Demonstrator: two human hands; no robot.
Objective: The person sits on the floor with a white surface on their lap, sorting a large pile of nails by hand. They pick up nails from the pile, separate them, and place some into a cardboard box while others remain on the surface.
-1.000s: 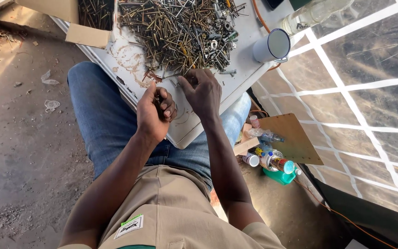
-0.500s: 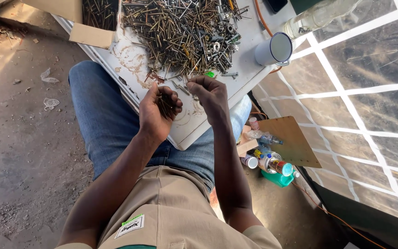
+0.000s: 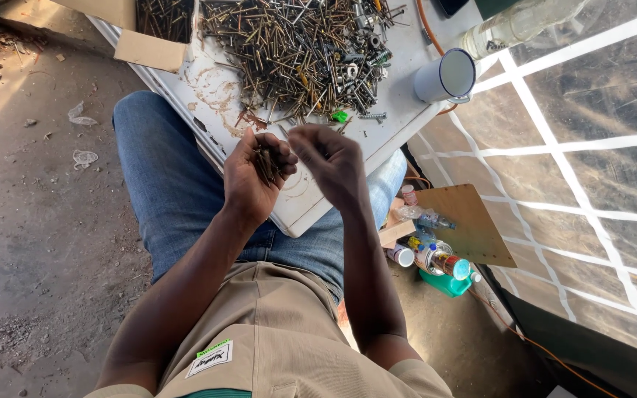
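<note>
Since a second ago the right hand [image 3: 331,161] has come off the table [image 3: 407,88] and back toward the left hand [image 3: 251,177], and a small green piece [image 3: 340,116] now shows at the near edge of the pile, where that hand had covered it.

Nearest are a tan shirt [image 3: 274,339] with a sewn patch and blue jeans [image 3: 164,184], on which the white table's near corner rests. Above the lap, the left hand is cupped around a bundle of dark screws [image 3: 265,163], its fingers curled shut over them and the thumb pressing from the side. The right hand hangs just beside it, blurred; its fingers are bent inward with tips together, but I cannot tell whether they pinch a screw. The two hands are close, nearly touching, over the table's near edge.

To the right, on the ground by the knee, lie a plywood board [image 3: 466,221], small bottles and cans [image 3: 429,254] and a green tub [image 3: 447,284].

Farther on the table sits the big pile [image 3: 304,48] of mixed screws, nails and bolts. Right of it stands a white enamel mug [image 3: 445,77], and beyond that a clear bottle [image 3: 510,26] lies on its side. At the far left a cardboard box [image 3: 160,22] holds more screws.
</note>
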